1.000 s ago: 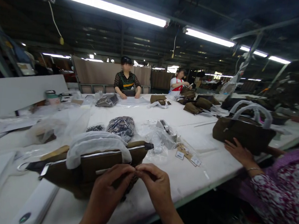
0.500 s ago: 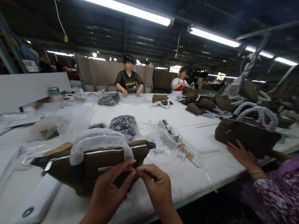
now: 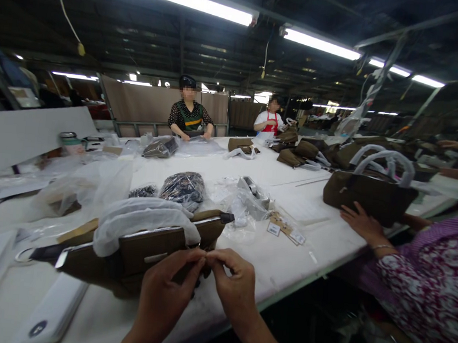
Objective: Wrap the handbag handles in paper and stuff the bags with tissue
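A dark olive handbag (image 3: 135, 259) stands on the white table in front of me, its silver zip along the top and its handles (image 3: 146, 219) wrapped in white padding. My left hand (image 3: 168, 283) is pinched at the bag's right front. Fingertip to fingertip with it, my right hand (image 3: 234, 283) is pinched too. What the fingertips hold is too small to make out. Behind the bag lies a dark bundle in clear plastic (image 3: 183, 188). Cardboard tags (image 3: 284, 227) are on the table to the right.
At the right, a co-worker's hand (image 3: 362, 222) touches another olive bag (image 3: 367, 195). Two people stand across the table (image 3: 261, 169). More bags (image 3: 306, 150) are piled at the back right. A tape dispenser (image 3: 253, 189), plastic wrapping (image 3: 105, 183) and a white packet stack (image 3: 54, 305) lie around.
The whole view has shifted slightly, so most things appear a little further left and higher. My hands remain pinched together beside the bag, with fingertips slightly repositioned.
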The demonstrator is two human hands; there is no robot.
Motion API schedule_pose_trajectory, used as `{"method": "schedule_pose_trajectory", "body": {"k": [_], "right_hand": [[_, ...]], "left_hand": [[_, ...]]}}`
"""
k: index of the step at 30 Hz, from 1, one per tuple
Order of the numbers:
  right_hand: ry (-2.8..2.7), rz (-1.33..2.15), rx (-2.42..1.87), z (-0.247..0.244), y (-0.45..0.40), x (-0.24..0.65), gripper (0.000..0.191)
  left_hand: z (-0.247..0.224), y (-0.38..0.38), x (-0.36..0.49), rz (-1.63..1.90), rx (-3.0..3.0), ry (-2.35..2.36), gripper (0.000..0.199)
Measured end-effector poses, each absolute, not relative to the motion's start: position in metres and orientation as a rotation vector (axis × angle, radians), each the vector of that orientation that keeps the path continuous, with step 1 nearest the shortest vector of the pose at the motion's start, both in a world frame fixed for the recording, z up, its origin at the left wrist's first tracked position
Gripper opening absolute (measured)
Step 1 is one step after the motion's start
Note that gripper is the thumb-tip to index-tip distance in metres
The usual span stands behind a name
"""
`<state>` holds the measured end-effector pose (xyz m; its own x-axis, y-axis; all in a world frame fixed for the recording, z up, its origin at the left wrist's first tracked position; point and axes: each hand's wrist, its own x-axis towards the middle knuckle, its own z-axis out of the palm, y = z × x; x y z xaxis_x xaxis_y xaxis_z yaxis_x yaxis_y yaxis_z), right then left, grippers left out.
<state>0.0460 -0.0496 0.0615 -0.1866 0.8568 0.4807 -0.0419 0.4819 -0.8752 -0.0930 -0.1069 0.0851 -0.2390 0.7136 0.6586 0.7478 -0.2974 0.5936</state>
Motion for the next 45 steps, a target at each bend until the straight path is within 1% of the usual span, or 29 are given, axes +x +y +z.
{"method": "schedule_pose_trajectory", "body": {"k": [7,12,16,19,21,23,26,28,32,35,38,41,43,45], "right_hand": [[-1.4,1.138,-0.737,0.057,-0.05,0.041,0.007],[-1.457,1.1,-0.675,0.059,-0.048,0.043,0.009],[-1.593,1.044,-0.637,0.061,-0.041,0.05,0.012],[-1.558,0.956,-0.717,0.056,-0.037,0.056,0.016],[-1.47,0.953,-0.806,0.048,-0.038,0.055,0.017],[-1.43,1.063,-0.818,0.04,-0.042,0.052,0.018],[-1.409,1.253,-0.765,0.031,-0.049,0.044,0.024],[-1.378,1.33,-0.753,0.028,-0.052,0.04,0.028],[-1.328,1.456,-0.731,0.024,-0.055,0.039,0.037],[-1.309,1.495,-0.717,0.019,-0.056,0.039,0.036],[-1.335,1.489,-0.717,0.017,-0.057,0.039,0.036],[-1.412,1.428,-0.794,0.02,-0.056,0.043,0.043],[-1.53,1.317,-0.879,0.024,-0.055,0.05,0.048],[-1.633,1.102,-0.931,0.03,-0.056,0.059,0.052]], "left_hand": [[0.088,-0.109,-0.094,-1.682,-1.91,-1.935,0.006],[0.086,-0.106,-0.093,-1.687,-1.936,-1.884,0.01],[0.079,-0.103,-0.096,-1.705,-1.929,-1.974,0.012],[0.071,-0.11,-0.098,-1.816,-1.754,-2.056,0.03],[0.063,-0.117,-0.097,-1.866,-1.554,-2.07,0.036],[0.056,-0.123,-0.093,-1.849,-1.48,-2.094,0.035],[0.047,-0.127,-0.085,-1.818,-1.588,-2.163,0.033],[0.044,-0.126,-0.079,-1.858,-1.588,-2.195,0.035],[0.052,-0.126,-0.072,-1.874,-1.532,-2.283,0.035],[0.064,-0.13,-0.067,-1.787,-1.545,-2.376,0.028],[0.074,-0.134,-0.063,-1.722,-1.64,-2.477,0.024],[0.078,-0.137,-0.063,-1.834,-1.692,-2.486,0.025],[0.079,-0.138,-0.066,-1.95,-1.707,-2.459,0.026],[0.079,-0.138,-0.071,-2.059,-1.742,-2.442,0.029]]}}
